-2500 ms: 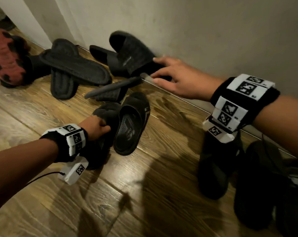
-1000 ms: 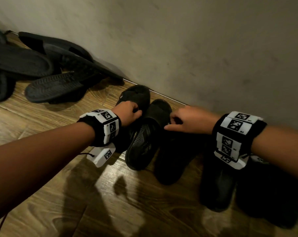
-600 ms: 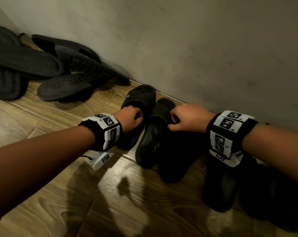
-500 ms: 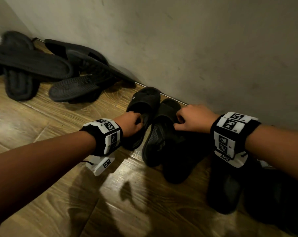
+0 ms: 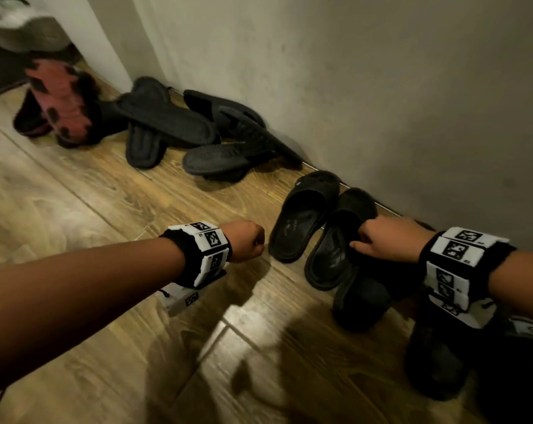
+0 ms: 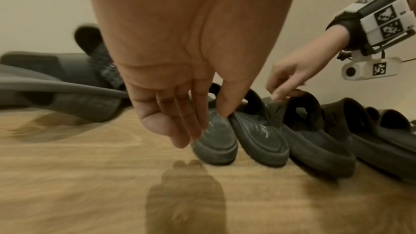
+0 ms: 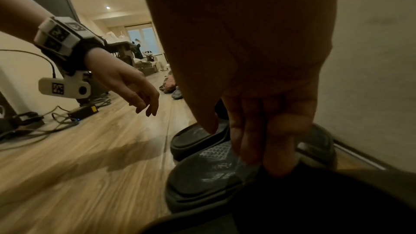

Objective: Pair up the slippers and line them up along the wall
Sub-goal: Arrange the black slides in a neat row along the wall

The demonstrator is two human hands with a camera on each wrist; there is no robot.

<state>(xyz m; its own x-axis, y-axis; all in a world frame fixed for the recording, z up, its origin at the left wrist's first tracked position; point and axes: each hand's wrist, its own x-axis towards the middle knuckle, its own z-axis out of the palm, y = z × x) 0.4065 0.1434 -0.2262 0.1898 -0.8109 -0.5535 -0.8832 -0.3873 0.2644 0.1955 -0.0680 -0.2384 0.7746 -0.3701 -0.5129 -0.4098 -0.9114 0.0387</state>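
Right wrist view alone shows cables (image 7: 45,122) on the wood-plank floor (image 5: 106,194) and a lit room beyond. Against the wall (image 5: 381,87), two black moulded slides stand paired: left slide (image 5: 302,218) free, right slide (image 5: 335,255) pinched at its strap by the right hand (image 5: 387,240). Left hand (image 6: 180,104) hangs relaxed, holding nothing. Unsorted dark slippers (image 5: 182,130) lie further left along the wall.

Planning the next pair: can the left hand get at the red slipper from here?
Probably yes: the left hand is free and bare floor lies between it and the red slipper.
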